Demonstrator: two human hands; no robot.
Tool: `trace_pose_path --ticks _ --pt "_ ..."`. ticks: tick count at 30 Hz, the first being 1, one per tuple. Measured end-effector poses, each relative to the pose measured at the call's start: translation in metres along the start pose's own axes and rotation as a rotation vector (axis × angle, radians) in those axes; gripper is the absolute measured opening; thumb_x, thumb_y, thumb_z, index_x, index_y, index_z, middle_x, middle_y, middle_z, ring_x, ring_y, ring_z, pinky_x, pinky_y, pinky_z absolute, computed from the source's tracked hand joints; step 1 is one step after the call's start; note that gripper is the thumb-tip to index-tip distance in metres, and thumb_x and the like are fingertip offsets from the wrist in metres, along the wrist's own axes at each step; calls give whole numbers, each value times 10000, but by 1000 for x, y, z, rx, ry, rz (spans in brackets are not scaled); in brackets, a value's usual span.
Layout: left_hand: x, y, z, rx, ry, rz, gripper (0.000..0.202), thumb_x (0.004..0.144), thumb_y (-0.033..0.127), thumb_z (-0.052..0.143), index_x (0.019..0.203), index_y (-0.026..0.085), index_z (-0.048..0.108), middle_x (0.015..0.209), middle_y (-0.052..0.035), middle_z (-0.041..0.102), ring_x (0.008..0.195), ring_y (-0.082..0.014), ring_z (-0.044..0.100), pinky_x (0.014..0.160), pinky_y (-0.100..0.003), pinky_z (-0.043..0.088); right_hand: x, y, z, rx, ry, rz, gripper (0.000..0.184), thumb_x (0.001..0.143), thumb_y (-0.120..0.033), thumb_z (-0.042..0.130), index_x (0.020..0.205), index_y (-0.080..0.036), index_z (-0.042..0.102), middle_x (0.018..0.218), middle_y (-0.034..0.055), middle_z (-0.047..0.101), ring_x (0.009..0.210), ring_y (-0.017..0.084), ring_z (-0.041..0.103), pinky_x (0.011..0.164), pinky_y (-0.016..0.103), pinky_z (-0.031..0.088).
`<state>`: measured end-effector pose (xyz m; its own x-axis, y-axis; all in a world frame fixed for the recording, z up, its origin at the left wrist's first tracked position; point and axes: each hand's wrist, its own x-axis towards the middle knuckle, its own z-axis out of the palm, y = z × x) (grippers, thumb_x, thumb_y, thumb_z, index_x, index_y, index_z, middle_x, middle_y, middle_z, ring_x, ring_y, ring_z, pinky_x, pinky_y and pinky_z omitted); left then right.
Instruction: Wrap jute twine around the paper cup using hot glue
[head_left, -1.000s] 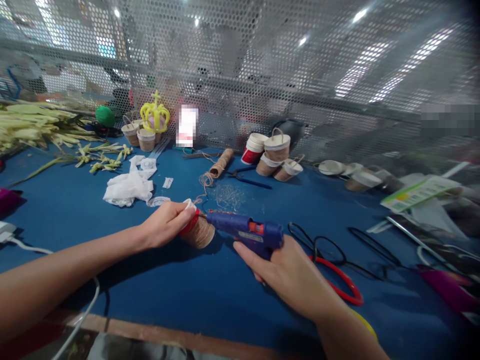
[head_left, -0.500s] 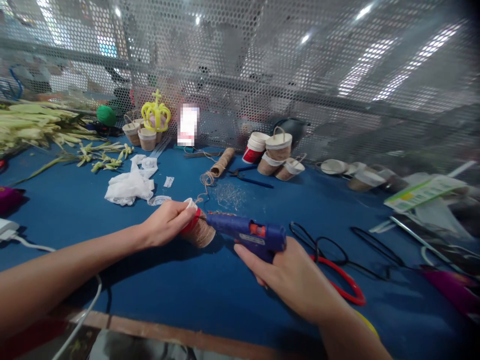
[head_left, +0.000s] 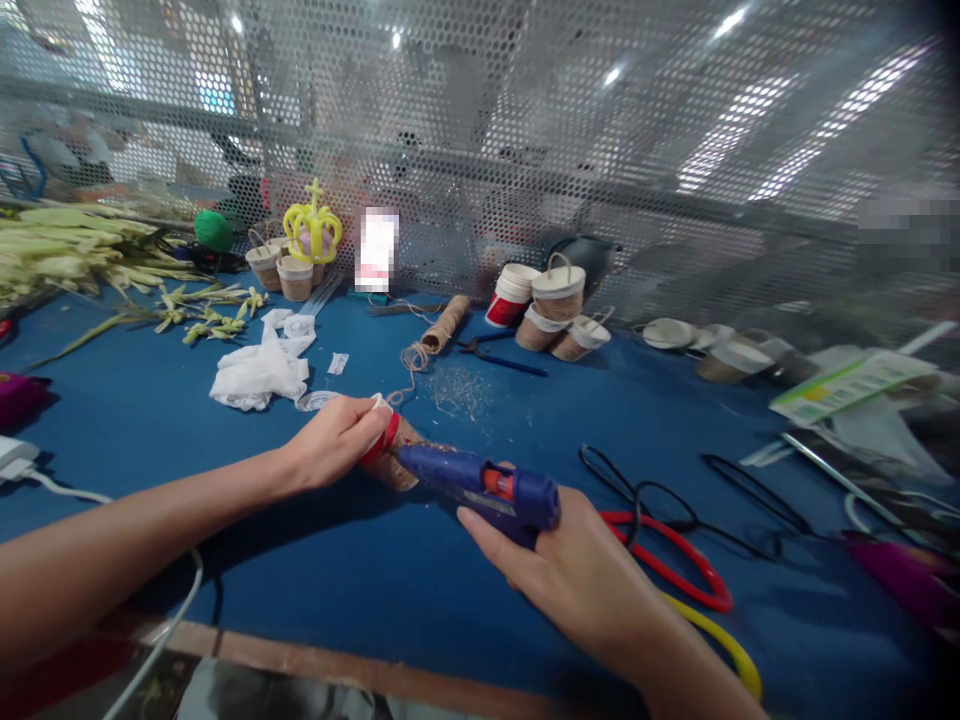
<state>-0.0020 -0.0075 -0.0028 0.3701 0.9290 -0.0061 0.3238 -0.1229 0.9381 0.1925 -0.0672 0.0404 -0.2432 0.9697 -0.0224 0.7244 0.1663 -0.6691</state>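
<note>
My left hand is closed round the rim end of a small paper cup lying on its side on the blue table; the cup is red and white and partly wrapped in brown twine. My right hand grips a blue hot glue gun by its handle. The gun's nozzle lies across the twine-wrapped side of the cup. A strand of twine runs from the cup to a twine spool farther back.
Twine-wrapped cups with handles and a red cup stand behind. White cloth, green leaves, a yellow crown at left. Black, red and yellow cords at right. Perforated metal screen at back. White cable at left.
The glue gun has shifted left and nearer to me, its nozzle now lying over the cup's side instead of pointing at its top. My left hand keeps the cup still.
</note>
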Motion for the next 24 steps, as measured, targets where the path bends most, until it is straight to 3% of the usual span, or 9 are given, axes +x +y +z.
trace_pose_path --ticks 5,10,17,24 --pt "-2 -3 -3 119 4 91 420 831 366 312 683 94 594 544 14 483 503 -89 389 472 -193 319 1 2 -4 -4 -11 78 226 726 -326 533 558 -190 466 398 -38 468 375 100 438 375 216 372" --pt "-4 -8 -6 196 -18 205 413 843 371 297 529 130 415 515 49 295 492 -66 265 449 -185 238 5 3 -10 12 -51 128 298 742 -373 515 515 -193 443 378 -41 459 356 97 446 390 219 387" --pt "-3 -10 -7 180 -56 268 398 857 354 283 561 128 426 526 37 354 500 -71 308 470 -187 287 8 5 -12 38 -50 27 392 790 -344 478 441 -201 372 372 -46 432 369 82 444 447 206 416" --pt "-4 -10 -8 204 -72 289 401 853 351 272 561 127 431 523 35 363 500 -72 311 467 -184 288 8 8 -13 75 -107 23 364 793 -360 472 476 -196 403 387 -47 441 383 86 449 449 212 412"
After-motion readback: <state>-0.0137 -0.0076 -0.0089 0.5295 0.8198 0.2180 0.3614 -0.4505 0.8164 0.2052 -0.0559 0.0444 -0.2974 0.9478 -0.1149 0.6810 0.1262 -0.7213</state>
